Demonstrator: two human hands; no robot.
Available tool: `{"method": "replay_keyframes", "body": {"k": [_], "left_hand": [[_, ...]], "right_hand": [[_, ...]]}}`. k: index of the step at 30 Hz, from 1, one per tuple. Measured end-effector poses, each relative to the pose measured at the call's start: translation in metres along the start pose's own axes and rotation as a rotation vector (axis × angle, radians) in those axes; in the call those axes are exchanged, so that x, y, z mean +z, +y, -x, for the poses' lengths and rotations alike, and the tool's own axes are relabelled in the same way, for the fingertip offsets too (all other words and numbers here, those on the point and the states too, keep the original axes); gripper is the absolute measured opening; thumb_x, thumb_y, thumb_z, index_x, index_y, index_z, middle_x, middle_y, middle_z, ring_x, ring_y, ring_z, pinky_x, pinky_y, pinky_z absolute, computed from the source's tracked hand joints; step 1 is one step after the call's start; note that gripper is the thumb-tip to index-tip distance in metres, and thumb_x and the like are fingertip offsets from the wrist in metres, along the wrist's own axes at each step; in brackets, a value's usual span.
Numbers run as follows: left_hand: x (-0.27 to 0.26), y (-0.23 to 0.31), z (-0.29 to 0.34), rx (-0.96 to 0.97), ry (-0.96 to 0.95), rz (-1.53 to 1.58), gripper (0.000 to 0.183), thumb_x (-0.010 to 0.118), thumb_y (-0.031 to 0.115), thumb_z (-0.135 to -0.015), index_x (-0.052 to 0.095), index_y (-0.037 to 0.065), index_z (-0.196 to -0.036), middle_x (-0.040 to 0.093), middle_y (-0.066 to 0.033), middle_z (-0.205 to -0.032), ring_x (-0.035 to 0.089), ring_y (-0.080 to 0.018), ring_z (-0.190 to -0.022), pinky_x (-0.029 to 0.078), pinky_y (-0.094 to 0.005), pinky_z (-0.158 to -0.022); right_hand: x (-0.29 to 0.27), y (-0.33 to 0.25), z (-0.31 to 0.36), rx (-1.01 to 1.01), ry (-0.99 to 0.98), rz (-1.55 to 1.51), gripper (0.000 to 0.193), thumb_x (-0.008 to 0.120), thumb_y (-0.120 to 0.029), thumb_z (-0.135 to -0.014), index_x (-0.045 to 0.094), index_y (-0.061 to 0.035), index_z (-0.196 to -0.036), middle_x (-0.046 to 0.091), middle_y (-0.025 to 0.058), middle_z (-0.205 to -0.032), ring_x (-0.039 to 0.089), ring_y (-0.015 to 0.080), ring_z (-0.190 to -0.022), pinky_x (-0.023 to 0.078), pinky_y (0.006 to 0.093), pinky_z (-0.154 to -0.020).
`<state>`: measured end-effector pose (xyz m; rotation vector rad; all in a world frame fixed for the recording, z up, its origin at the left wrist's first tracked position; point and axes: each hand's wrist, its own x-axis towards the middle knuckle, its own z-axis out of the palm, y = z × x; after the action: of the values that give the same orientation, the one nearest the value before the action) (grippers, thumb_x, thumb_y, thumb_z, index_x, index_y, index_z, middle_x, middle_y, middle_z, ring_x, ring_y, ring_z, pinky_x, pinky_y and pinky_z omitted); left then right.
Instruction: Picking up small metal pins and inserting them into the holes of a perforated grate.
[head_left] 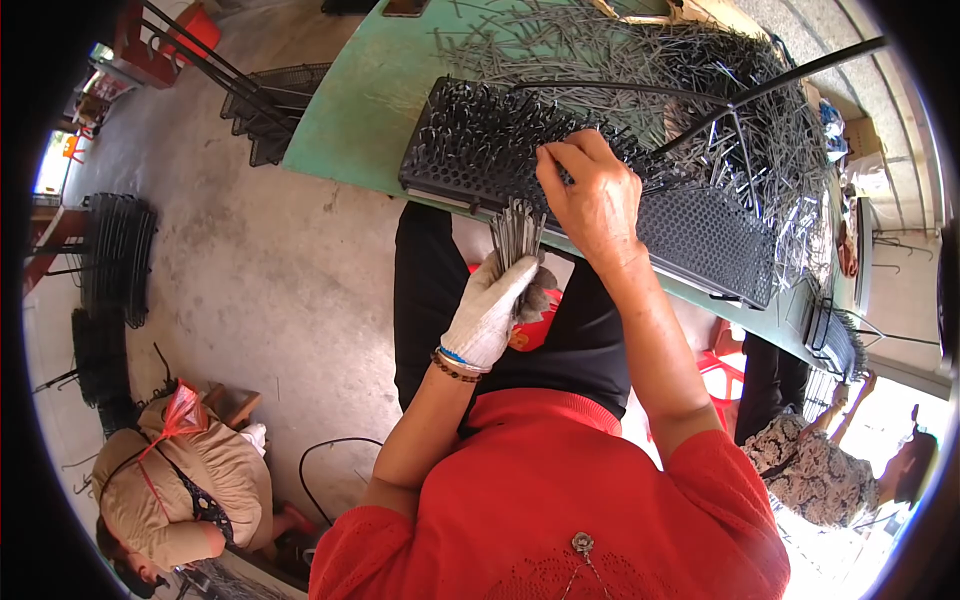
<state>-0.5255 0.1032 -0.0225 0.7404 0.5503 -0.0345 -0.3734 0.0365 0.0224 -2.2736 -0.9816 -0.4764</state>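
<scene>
My left hand [490,310], in a white-and-grey work glove, is closed around a bundle of thin grey metal rods [516,232], whose ends point up toward the table edge. My bare right hand [597,195] is over the near side of a black perforated rack [480,180]. Its thumb and index finger are pinched together; what they hold, if anything, cannot be made out. Many dark bent metal pieces [500,115] stand upright in the rack's holes on the left and middle. On the right, the perforated surface [700,235] shows bare holes.
A large heap of loose metal rods [700,90] covers the back and right of the green table [350,110]. A black metal bar frame [735,105] crosses over the rack. Two other people sit nearby, at lower left [185,480] and right [815,465]. Black racks [118,260] stand at left.
</scene>
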Motion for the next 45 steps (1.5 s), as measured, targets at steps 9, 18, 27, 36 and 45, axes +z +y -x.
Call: {"method": "replay_keyframes", "body": {"k": [9, 18, 27, 36, 45], "left_hand": [[0.0, 0.002, 0.0, 0.036, -0.008, 0.091, 0.019, 0.055, 0.021, -0.096, 0.057, 0.004, -0.106, 0.067, -0.0055, -0.085, 0.06, -0.0069, -0.062, 0.047, -0.0193, -0.053], [0.002, -0.001, -0.003, 0.057, 0.084, 0.147, 0.019, 0.055, 0.021, -0.096, 0.058, 0.005, -0.107, 0.067, -0.0061, -0.086, 0.062, -0.0096, -0.064, 0.05, -0.0202, -0.057], [-0.002, -0.002, -0.001, 0.105, 0.027, -0.005, 0.02, 0.057, 0.02, -0.095, 0.058, 0.003, -0.105, 0.067, -0.0045, -0.084, 0.056, -0.003, -0.056, 0.044, -0.0173, -0.048], [-0.006, 0.003, 0.001, 0.065, 0.025, 0.036, 0.019, 0.058, 0.02, -0.095, 0.058, 0.004, -0.105, 0.067, -0.0045, -0.084, 0.057, -0.0026, -0.057, 0.044, -0.0165, -0.048], [-0.007, 0.006, 0.002, 0.026, 0.053, 0.045, 0.018, 0.058, 0.017, -0.094, 0.058, 0.005, -0.107, 0.068, -0.0046, -0.085, 0.059, -0.004, -0.061, 0.049, -0.0178, -0.053]], "right_hand": [[-0.019, -0.005, 0.009, 0.193, -0.156, -0.391, 0.016, 0.072, -0.012, -0.082, 0.071, -0.0007, -0.092, 0.066, 0.0065, -0.076, 0.053, 0.0094, -0.056, 0.042, 0.0235, -0.051], [-0.027, -0.001, 0.016, 0.651, -0.28, -0.716, 0.017, 0.07, -0.013, -0.087, 0.071, 0.0019, -0.093, 0.068, 0.0028, -0.075, 0.05, 0.0029, -0.054, 0.039, 0.0188, -0.047], [0.008, -0.002, -0.004, 0.232, 0.184, -0.585, 0.013, 0.067, -0.009, -0.089, 0.069, -0.0006, -0.099, 0.069, 0.0016, -0.081, 0.051, 0.0025, -0.055, 0.042, 0.018, -0.049], [0.012, -0.006, -0.003, 0.105, 0.177, -0.407, 0.012, 0.07, -0.009, -0.086, 0.069, -0.0021, -0.097, 0.067, 0.0063, -0.079, 0.057, 0.0078, -0.059, 0.046, 0.0224, -0.054], [0.023, -0.007, 0.001, -0.115, 0.064, -0.219, 0.014, 0.072, -0.006, -0.08, 0.069, -0.0025, -0.094, 0.063, 0.0091, -0.088, 0.063, 0.0216, -0.062, 0.051, 0.0311, -0.058]]}}
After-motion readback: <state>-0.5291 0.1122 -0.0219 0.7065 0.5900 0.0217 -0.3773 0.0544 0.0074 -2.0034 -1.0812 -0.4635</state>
